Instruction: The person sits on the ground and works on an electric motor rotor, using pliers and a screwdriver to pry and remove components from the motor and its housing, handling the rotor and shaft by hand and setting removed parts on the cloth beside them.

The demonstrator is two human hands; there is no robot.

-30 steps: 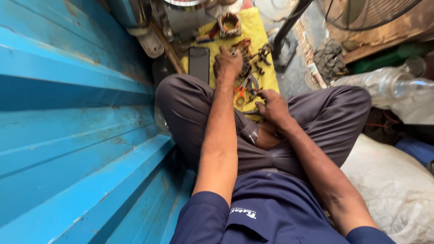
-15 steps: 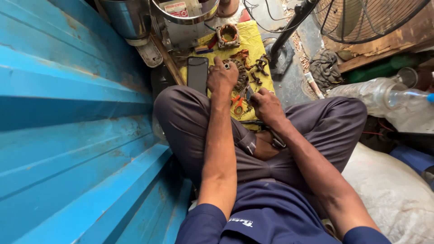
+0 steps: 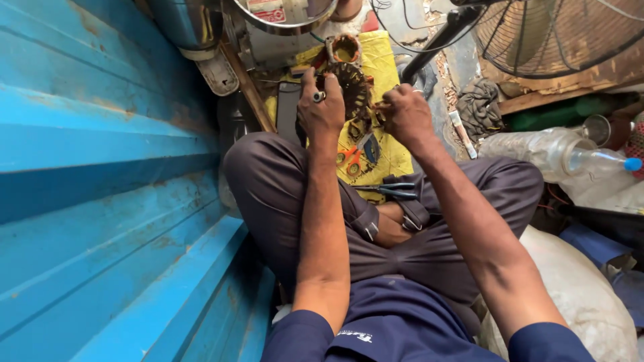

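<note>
Fingers of the left hand curl over the near rim of the stator, a ring of dark metal wound with copper wire; a ring shows on one finger. The right hand pinches at the stator's right edge, fingertips bunched, though what they grip is too small to tell. The stator sits on a yellow cloth between both hands, beyond the person's crossed legs. Its opening seems to face up toward the camera, slightly tilted; it has no clear long axis. Both hands hide its near half. Orange-handled pliers lie on the cloth just below it, and dark scissors near the knee. A blue metal wall fills the left side.
</note>
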